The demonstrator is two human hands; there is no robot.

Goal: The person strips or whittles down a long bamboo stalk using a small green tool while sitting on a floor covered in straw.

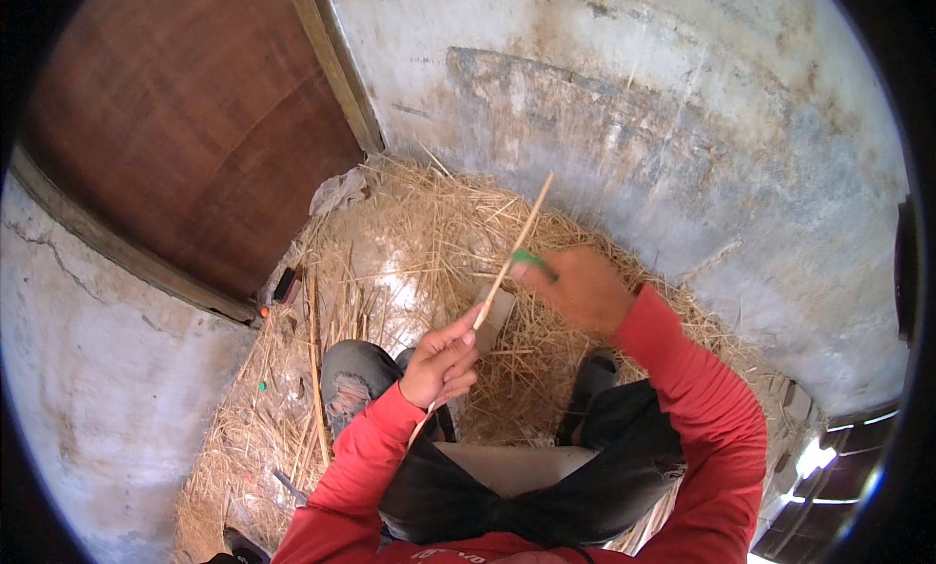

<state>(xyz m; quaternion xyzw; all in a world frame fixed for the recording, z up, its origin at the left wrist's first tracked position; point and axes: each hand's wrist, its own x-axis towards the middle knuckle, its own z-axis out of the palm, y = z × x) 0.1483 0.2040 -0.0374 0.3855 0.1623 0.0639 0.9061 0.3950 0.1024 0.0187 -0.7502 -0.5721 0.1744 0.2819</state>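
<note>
My left hand (441,365) pinches a thin, pale wooden stick (532,216) between thumb and fingers. The stick slants up and to the right, and its lower end passes under the palm toward my left forearm. Beside the stick's middle, my right hand (583,289) is closed around a small green object (538,264). Motion blur and the fingers hide most of that object, so I cannot make out its kind. The green part sits against the stick or very close to it.
Straw-like shavings (429,208) cover the floor between my legs and the wall (624,125). A brown door panel (195,106) stands at the left. Near it lie a black object (286,284) and a long stick (317,369). My dark shoe (592,379) is below my right hand.
</note>
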